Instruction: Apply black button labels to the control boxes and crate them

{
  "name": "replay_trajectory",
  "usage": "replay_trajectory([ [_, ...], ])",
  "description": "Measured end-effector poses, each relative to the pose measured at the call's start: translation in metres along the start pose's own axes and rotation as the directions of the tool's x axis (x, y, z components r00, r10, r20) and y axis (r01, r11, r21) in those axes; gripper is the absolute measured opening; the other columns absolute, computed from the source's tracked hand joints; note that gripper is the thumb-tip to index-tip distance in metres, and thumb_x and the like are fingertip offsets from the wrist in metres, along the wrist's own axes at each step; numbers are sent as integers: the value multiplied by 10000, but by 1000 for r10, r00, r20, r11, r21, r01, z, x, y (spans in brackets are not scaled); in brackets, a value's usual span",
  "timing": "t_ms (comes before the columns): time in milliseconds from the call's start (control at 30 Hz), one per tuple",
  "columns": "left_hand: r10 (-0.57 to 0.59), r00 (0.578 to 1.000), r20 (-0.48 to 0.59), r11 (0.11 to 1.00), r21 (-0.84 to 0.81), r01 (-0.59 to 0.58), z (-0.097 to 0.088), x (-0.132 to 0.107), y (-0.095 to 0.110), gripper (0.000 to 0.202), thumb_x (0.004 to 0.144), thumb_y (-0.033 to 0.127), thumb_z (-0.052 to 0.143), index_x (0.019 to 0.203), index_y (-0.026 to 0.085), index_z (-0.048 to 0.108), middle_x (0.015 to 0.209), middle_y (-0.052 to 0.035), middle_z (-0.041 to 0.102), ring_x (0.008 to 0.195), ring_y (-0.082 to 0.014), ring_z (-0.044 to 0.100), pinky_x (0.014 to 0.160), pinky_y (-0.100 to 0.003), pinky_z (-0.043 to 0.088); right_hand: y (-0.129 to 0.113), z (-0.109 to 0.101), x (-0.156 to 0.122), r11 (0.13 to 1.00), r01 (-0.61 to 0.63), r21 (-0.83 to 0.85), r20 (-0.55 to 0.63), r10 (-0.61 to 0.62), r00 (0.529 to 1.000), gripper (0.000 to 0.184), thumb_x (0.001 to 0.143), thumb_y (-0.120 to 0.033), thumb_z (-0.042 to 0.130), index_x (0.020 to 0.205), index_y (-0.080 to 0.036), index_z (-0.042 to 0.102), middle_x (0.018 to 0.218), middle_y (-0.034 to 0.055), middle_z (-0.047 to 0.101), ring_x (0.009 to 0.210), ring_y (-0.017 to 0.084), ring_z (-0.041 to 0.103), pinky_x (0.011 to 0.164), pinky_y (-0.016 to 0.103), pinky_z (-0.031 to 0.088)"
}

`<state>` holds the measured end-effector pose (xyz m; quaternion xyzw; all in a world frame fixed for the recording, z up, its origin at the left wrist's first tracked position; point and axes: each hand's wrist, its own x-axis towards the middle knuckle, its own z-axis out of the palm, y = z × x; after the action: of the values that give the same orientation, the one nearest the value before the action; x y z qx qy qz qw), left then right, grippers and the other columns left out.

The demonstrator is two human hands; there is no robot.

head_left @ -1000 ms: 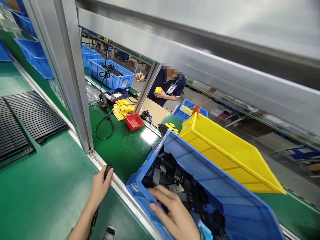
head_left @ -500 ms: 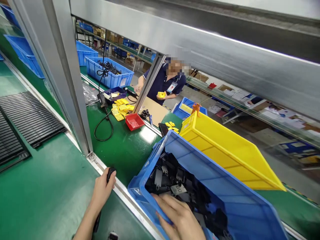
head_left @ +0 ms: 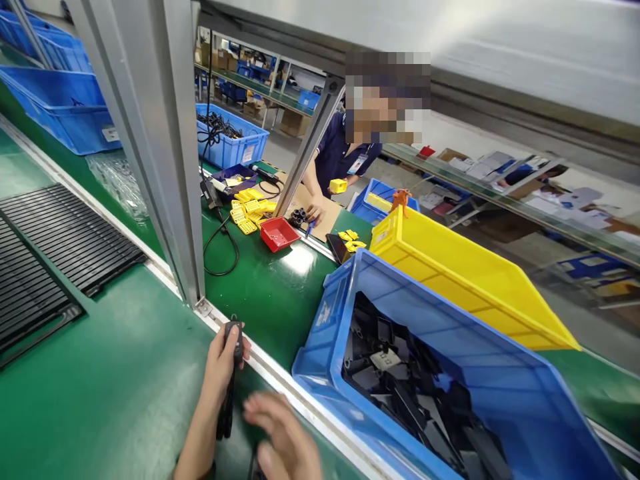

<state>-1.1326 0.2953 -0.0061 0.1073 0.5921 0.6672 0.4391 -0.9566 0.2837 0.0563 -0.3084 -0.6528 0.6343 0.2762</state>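
Note:
My left hand (head_left: 220,363) is closed around a small black adapter-like piece (head_left: 233,331) above the metal edge strip. A bundled black cable (head_left: 226,410) hangs beside the left wrist, apparently part of that piece. To its right, my right hand (head_left: 287,433) is blurred by motion, fingers stretched out and apart, with nothing seen in them. Under it, a dark object at the bottom edge is mostly hidden. Right of both hands stands a blue bin (head_left: 340,400) with many black plastic parts (head_left: 400,373) in it.
A yellow bin (head_left: 465,273) stands behind the blue one. A metal post (head_left: 155,167) rises at left, near slotted black trays (head_left: 75,233). Across the bench are a red tray (head_left: 279,235), yellow parts (head_left: 249,212) and a co-worker (head_left: 345,153) holding a yellow piece.
My right hand has left the blue bin and moved left toward my left hand. The view has shifted. The co-worker's hand has come down by the blue pen.

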Motion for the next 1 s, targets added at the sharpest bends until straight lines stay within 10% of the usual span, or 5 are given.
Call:
replay_trajectory([
  [133,-72,997,-20,987,-146,69,-8,1,8,617,699,600,714,1103,144,610,710,-2,624,545,-114,542,425,-198,380,30,45,103,860,-146,490,-321,334,886,442,877,-511,546,1247,-270,531,1121,80,635,902,222,663,769,406,568],
  [300,-113,993,-26,960,-260,103,-16,3,18,613,679,575,750,1086,139,604,670,7,593,526,-93,497,382,-168,321,61,-4,190,878,-12,478,-634,355,687,494,868,-547,395,1258,-255,476,1055,88,612,877,195,627,765,367,527],
  [700,-154,985,-80,941,-317,122,-19,2,26,580,685,528,776,1081,136,612,687,5,589,536,-88,481,379,-158,322,97,3,160,979,-48,197,-829,193,525,461,771,-435,549,1167,-200,558,1081,65,581,928,180,581,774,303,469],
  [867,-146,989,-10,916,-378,132,-14,3,22,573,702,504,770,1098,124,604,690,-5,599,542,-93,492,393,-166,334,83,6,216,983,-181,-14,-861,80,503,437,803,-314,516,1212,-169,567,1226,117,538,1092,218,544,932,348,434],
  [1000,-141,988,57,894,-421,152,-4,3,16,615,702,468,770,1173,117,584,723,-23,626,581,-112,535,423,-176,370,70,-6,269,917,-394,-67,-940,74,333,419,911,-251,452,1317,-162,502,1314,170,490,1206,262,491,992,408,411],
])
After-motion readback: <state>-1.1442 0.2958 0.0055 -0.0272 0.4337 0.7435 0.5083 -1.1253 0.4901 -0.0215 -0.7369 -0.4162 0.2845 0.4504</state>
